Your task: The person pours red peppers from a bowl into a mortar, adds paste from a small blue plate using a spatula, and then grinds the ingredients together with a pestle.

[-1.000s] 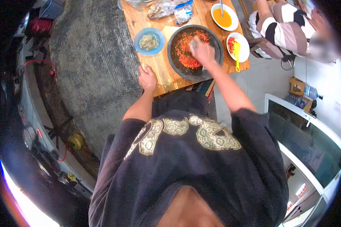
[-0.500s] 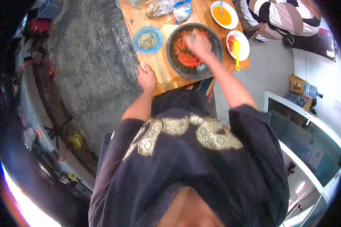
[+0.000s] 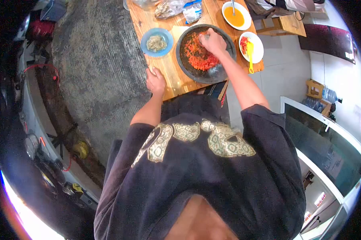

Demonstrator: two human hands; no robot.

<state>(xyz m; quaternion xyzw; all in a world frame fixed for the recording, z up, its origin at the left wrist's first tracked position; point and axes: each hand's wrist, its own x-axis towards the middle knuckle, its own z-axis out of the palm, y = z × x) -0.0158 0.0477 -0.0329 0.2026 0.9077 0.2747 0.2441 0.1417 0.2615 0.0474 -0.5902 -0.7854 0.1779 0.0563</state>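
Observation:
A wide dark stone mortar (image 3: 181,66) on the wooden table holds coarse red paste (image 3: 202,60), which looks like crushed chili. Over its right half, my right hand (image 3: 214,42) is closed around a grey pestle, mostly hidden under the fingers. My left hand (image 3: 155,81) grips the table's left front corner, fingers wrapped at the edge. Just beyond it sits a blue bowl (image 3: 145,45) with pale, wet-looking food. Right of the mortar, a white bowl (image 3: 259,50) contains red pieces and a yellow spoon (image 3: 250,58).
At the back right of the table (image 3: 174,86) stands a white bowl of orange liquid (image 3: 233,17) with a spoon. Plastic bags (image 3: 168,9) and a blue-white packet (image 3: 193,12) lie at the far side. A wooden bench (image 3: 282,26) is beyond, near a person's striped clothing (image 3: 296,5).
My right hand has shifted slightly right and up within the mortar. The person in striped clothing has moved away toward the top, uncovering the bench. My left hand stays put.

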